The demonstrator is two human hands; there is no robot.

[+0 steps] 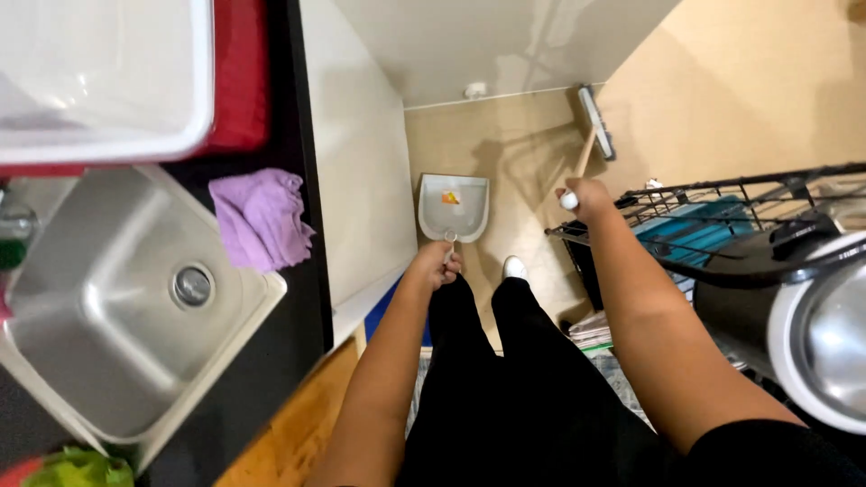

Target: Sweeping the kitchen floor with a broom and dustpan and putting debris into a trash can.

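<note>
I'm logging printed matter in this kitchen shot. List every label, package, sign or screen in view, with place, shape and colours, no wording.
Sticker: on the inner face of the grey dustpan held by the left hand, on the floor ahead; small, roughly triangular, orange and yellow with some red.
Stack of printed papers: on the floor under the black wire rack, below the right forearm; flat, white with green edges.
No screens or signs show.

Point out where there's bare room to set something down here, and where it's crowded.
Free: the floor between the dustpan held by the left hand and the back wall, beside the broom held by the right hand; also the sink basin. Crowded: the wire rack at right and the counter strip around the purple cloth.
</note>
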